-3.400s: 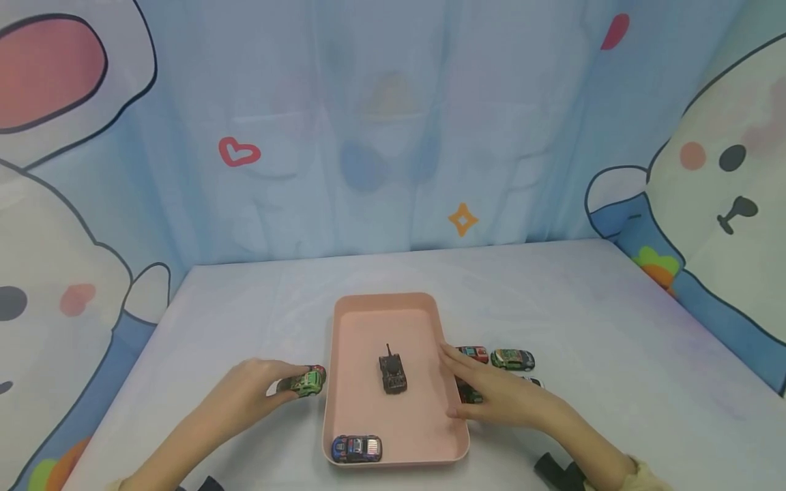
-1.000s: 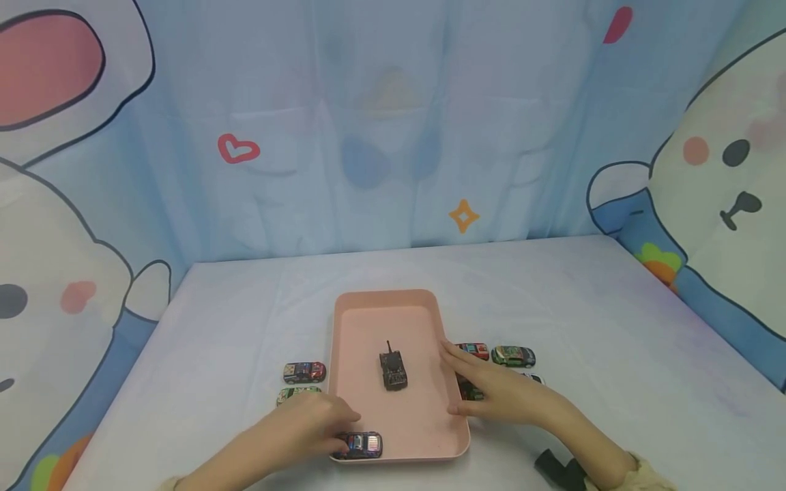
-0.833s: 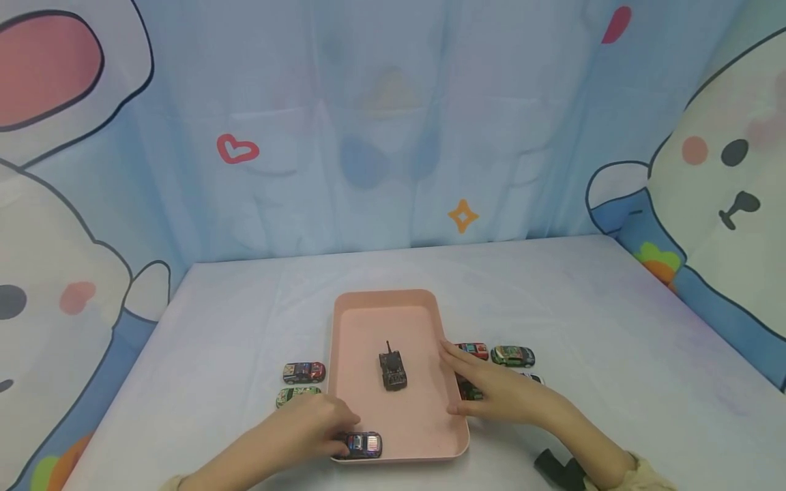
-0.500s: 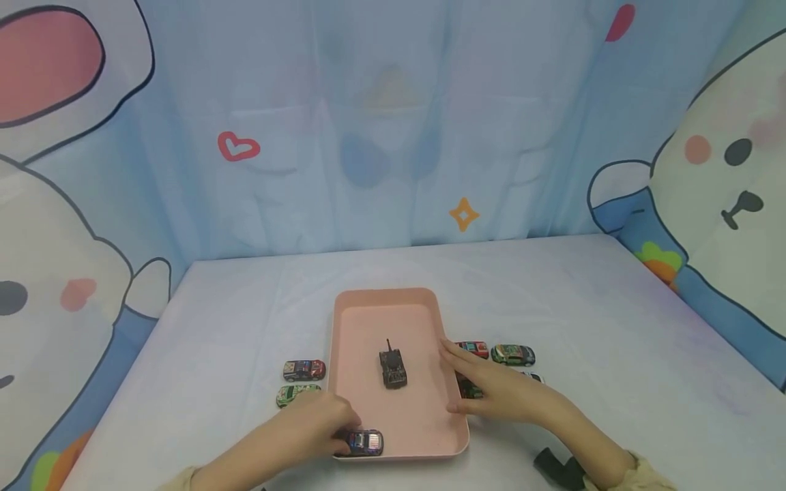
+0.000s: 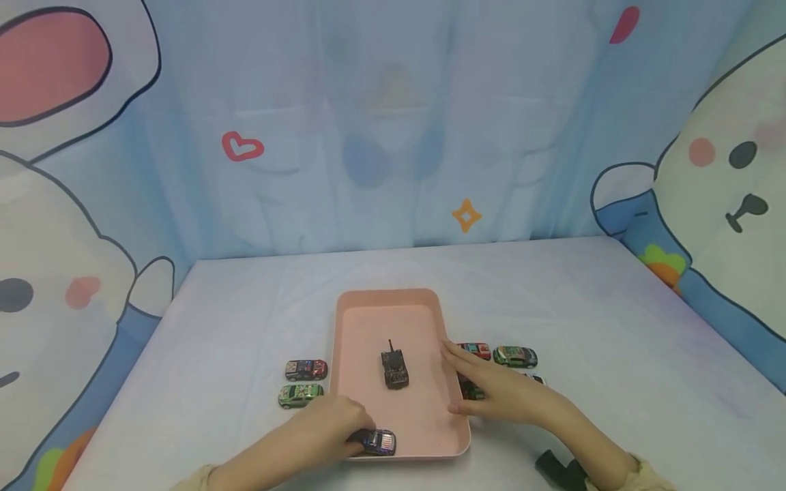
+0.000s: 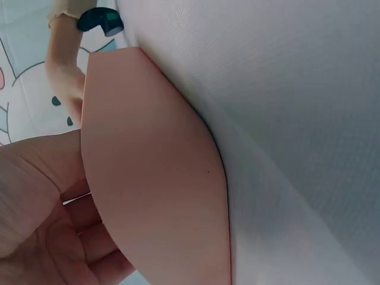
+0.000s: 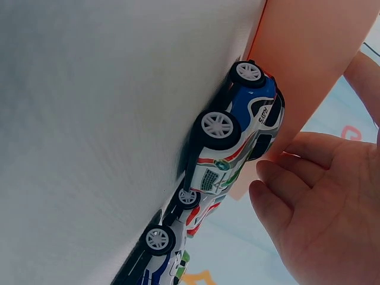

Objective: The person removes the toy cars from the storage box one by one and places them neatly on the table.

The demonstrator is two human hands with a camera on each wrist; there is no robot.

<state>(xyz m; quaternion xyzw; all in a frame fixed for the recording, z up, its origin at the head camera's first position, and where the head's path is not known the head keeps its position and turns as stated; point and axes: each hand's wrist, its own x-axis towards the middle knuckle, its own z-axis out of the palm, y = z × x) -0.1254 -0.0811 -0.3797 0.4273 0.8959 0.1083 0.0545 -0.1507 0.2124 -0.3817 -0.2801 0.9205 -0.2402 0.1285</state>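
Observation:
My left hand point(image 5: 325, 426) reaches over the near left corner of the pink tray point(image 5: 424, 416) and grips a dark blue toy car point(image 5: 382, 442) inside it. In the left wrist view, the tray's outer wall point(image 6: 154, 160) hides that car and my fingertips. A dark toy tank point(image 5: 395, 367) stands in the tray's middle, its barrel pointing away. My right hand point(image 5: 503, 392) rests on the tray's right rim with its fingers fairly straight. Below that palm, in the right wrist view, a white and blue toy car point(image 7: 231, 130) stands beside the tray.
Left of the tray stand a red and dark toy car point(image 5: 306, 370) and a green toy car point(image 5: 300, 395). Several toy cars stand to its right, partly behind my right hand, one of them green and black point(image 5: 515, 356). White cloth point(image 5: 245, 327) covers the table.
My left hand has set the green car down left of the tray and taken hold of the blue car. It has slid that car slightly right. My right hand has stayed on the rim.

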